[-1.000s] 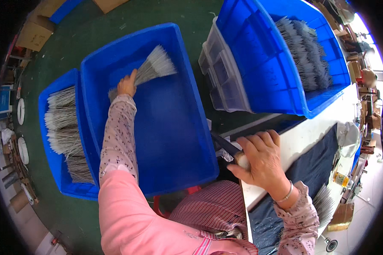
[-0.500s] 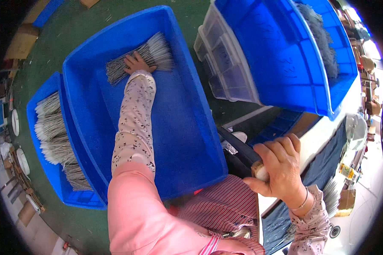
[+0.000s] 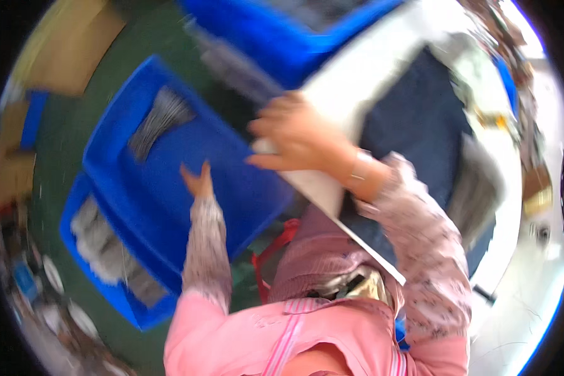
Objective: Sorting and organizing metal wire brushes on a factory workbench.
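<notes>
My left hand (image 3: pixel 198 180) hangs over the large blue bin (image 3: pixel 229 169), fingers apart and holding nothing. Farther along inside that bin lies a bundle of thin grey strands (image 3: pixel 161 122), pale at one end, apart from the hand. My right hand (image 3: pixel 304 133) wraps round the near-left corner of a white table (image 3: pixel 316 188), thumb beneath the curled fingers. Motion blurs both hands, and the palm side of the right one is hidden.
A second blue bin (image 3: pixel 175 307) holding several grey-white bundles (image 3: pixel 103 241) stands left of the large one. Beyond the table corner is another blue bin (image 3: pixel 288 47) with grey material. Dark cloth (image 3: pixel 407 119) and a grey bundle (image 3: pixel 479 188) lie on the table. Cardboard boxes (image 3: pixel 75 47) stand far left.
My left hand has let go of the strand bundle and drawn back toward me. The bundle stays in the bin. The view has swung right, showing more of the table; my right hand keeps its grip.
</notes>
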Action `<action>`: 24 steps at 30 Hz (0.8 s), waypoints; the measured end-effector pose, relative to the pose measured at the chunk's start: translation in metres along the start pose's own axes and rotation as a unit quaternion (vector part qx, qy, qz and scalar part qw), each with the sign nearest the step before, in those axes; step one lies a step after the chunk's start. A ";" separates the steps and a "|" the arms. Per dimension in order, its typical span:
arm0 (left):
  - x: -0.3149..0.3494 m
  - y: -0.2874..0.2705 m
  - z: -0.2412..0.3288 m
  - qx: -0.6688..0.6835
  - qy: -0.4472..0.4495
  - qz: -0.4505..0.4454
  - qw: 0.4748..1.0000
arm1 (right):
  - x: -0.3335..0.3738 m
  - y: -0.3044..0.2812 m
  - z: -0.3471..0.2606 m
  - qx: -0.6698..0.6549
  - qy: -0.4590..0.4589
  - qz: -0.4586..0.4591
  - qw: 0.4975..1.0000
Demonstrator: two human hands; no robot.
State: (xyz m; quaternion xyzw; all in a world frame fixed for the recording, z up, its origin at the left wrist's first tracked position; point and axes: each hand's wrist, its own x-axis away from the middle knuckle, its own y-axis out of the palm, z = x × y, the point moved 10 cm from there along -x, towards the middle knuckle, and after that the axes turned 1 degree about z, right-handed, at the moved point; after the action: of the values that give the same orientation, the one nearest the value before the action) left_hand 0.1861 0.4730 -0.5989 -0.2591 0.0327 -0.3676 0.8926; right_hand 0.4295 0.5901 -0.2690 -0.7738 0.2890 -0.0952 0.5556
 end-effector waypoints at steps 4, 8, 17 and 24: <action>0.126 -0.037 0.088 0.178 -0.106 0.023 0.978 | 0.002 0.001 -0.019 0.041 -0.047 0.067 0.996; 0.190 -0.038 0.215 0.264 0.034 -0.024 0.964 | 0.038 -0.023 -0.038 0.240 -0.003 0.148 0.959; 0.316 0.015 0.372 0.385 0.023 -0.324 0.864 | 0.302 -0.135 -0.087 0.170 0.047 0.273 0.946; 0.468 0.159 0.438 0.220 -0.053 -0.630 0.743 | 0.510 -0.193 0.021 0.263 0.293 0.248 0.885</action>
State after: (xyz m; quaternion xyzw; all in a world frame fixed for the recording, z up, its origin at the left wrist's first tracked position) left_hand 0.7372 0.4443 -0.2356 -0.0362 -0.2667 -0.8292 0.4898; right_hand 0.9207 0.3671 -0.1888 -0.4391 0.5856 -0.2488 0.6343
